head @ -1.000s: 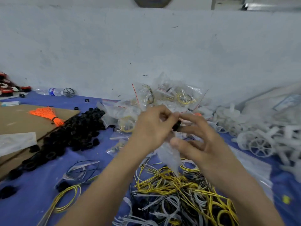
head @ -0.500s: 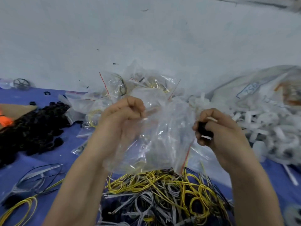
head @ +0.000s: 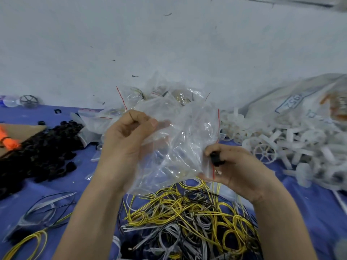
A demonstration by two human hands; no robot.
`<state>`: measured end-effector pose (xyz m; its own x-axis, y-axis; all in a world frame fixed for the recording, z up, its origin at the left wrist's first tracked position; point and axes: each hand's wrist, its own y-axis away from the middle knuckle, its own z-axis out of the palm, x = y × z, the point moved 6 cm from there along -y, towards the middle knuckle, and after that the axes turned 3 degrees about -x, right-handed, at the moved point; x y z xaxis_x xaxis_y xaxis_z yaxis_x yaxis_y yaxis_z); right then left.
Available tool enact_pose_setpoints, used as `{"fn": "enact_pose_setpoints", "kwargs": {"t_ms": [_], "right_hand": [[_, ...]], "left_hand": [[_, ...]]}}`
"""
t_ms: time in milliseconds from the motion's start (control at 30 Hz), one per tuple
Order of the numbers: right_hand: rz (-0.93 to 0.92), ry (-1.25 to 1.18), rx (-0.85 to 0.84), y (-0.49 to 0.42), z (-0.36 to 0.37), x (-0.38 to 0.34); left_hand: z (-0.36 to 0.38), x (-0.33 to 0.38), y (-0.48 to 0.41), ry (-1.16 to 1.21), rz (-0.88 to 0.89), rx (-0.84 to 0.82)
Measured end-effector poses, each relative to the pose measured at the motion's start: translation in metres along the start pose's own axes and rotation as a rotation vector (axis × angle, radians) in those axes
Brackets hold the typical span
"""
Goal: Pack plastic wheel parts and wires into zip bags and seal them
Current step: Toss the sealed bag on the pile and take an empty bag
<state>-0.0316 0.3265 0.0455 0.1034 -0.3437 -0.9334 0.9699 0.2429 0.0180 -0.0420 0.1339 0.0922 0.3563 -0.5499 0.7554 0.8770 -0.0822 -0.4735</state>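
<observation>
While left hand (head: 124,139) pinched zip bag (head: 180,132) corner, right hand (head: 236,171) clamped black wheel part (head: 216,159) just beside bag's red-striped mouth.

A wire tangle (head: 187,220) chokes the near edge of the table (head: 309,212), black plastic parts (head: 37,154) heap along the left, white wheels (head: 289,141) bank up on the right, filled bags (head: 135,96) block the far edge. Bare blue opens at the near right corner, plus a lane between black heap and wires.
</observation>
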Motion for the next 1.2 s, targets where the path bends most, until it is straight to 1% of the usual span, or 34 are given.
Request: {"fn": "enact_pose_setpoints", "kwargs": {"t_ms": [100,200,267,333,367,400,433,467,500,533,600,633,700,767,800,900,933,1000,1067,1133,1200], "right_hand": [[-0.103,0.021,0.127,0.005,-0.015,-0.013],[-0.183,0.041,0.237,0.015,-0.037,-0.025],[-0.226,0.111,0.285,0.021,-0.047,-0.03],[-0.294,0.249,0.327,0.026,-0.051,-0.038],[-0.345,0.359,0.354,0.03,-0.05,-0.043],[-0.403,0.484,0.379,0.033,-0.048,-0.049],[-0.457,0.609,0.392,0.037,-0.043,-0.055],[-0.5,0.723,0.39,0.039,-0.036,-0.059],[-0.529,0.823,0.376,0.041,-0.026,-0.062],[-0.547,0.917,0.363,0.041,-0.016,-0.063],[-0.579,1.132,0.337,0.04,0.011,-0.062],[-0.596,1.237,0.307,0.039,0.025,-0.059],[-0.625,1.419,0.215,0.036,0.052,-0.048],[-0.627,1.548,0.156,0.034,0.068,-0.036],[-0.618,1.571,0.145,0.033,0.071,-0.033],[-0.609,1.534,0.112,0.034,0.076,-0.03],[-0.609,1.474,0.098,0.035,0.076,-0.031],[-0.616,1.271,0.085,0.039,0.074,-0.037],[-0.665,1.071,0.078,0.046,0.074,-0.047],[-0.73,0.936,0.055,0.053,0.076,-0.054],[-0.725,0.856,-0.033,0.055,0.081,-0.054]], "left_hand": [[-0.021,0.007,0.001,-0.306,0.008,0.175],[-0.042,0.012,0.001,-0.433,0.015,0.268],[-0.052,0.011,-0.001,-0.494,-0.015,0.285],[-0.058,0.005,-0.002,-0.665,-0.076,0.266],[-0.061,0.002,-0.004,-0.841,-0.101,0.261],[-0.061,0.001,-0.004,-1.067,-0.113,0.262],[-0.058,0.004,-0.004,-1.226,-0.101,0.264],[-0.051,0.005,-0.004,-1.264,-0.073,0.252],[-0.043,0.004,-0.004,-1.211,-0.068,0.21],[-0.032,0.0,-0.002,-1.073,-0.099,0.146],[-0.003,-0.015,0.005,-0.722,-0.207,-0.001],[0.012,-0.022,0.009,-0.619,-0.242,-0.052],[0.029,-0.033,0.015,-0.538,-0.277,-0.09],[0.032,-0.038,0.018,-0.537,-0.279,-0.053],[0.031,-0.038,0.018,-0.538,-0.27,-0.032],[0.021,-0.029,0.014,-0.527,-0.22,0.05],[0.018,-0.027,0.013,-0.504,-0.205,0.065],[0.016,-0.02,0.012,-0.453,-0.187,0.071],[0.016,-0.016,0.011,-0.438,-0.169,0.068],[0.021,-0.013,0.012,-0.438,-0.162,0.042],[0.027,-0.011,0.013,-0.468,-0.146,0.0]]}}
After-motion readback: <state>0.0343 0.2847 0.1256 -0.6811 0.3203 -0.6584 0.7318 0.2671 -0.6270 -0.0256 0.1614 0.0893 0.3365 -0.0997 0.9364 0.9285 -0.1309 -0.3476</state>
